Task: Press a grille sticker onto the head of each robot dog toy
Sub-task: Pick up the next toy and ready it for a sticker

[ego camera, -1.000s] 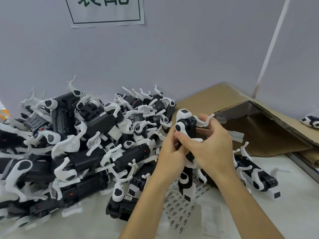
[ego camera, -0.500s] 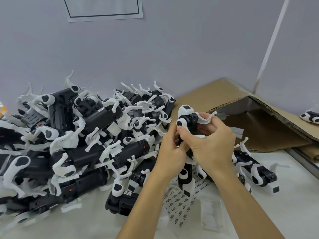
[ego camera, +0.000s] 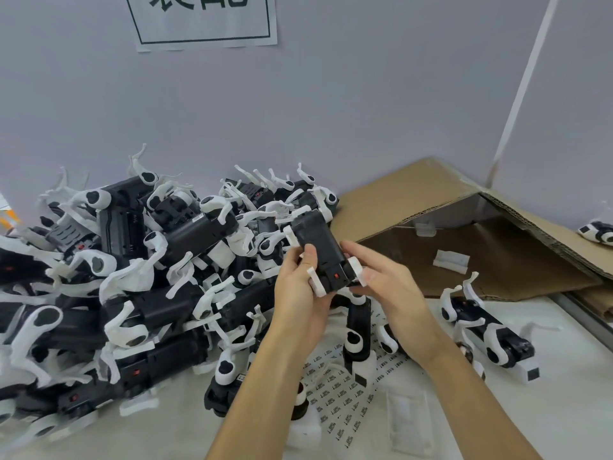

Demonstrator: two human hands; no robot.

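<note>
Held toy: while both hands hold it above the table, one robot dog toy (ego camera: 319, 252) lies tilted with its black underside up; a small red spot shows near its lower end; its white legs stick out at the sides
Left hand: the left hand (ego camera: 298, 293) cups the toy from below and the left; its thumb lies curled on the black body, fingers wrapped under it; a white leg pokes out beside the thumb
Right hand: the right hand (ego camera: 386, 287) grips the toy's lower right corner; its fingers are curled round a white leg there; the thumb is on top
Sticker sheet: a sticker sheet (ego camera: 341, 390) with rows of small dark grille stickers lies flat on the white table (ego camera: 547, 419) under the forearms; another toy (ego camera: 358, 330) rests on it, just below the hands
Pile: a heap of toys (ego camera: 126, 277) fills the table's left side against the wall
Right side: one toy (ego camera: 487, 330) lies alone on the table, well apart from the heap; behind it stands a cardboard box (ego camera: 464, 247) on its side with its flaps open
Wall: a paper sign (ego camera: 205, 21) with a dark frame hangs at the top
</note>
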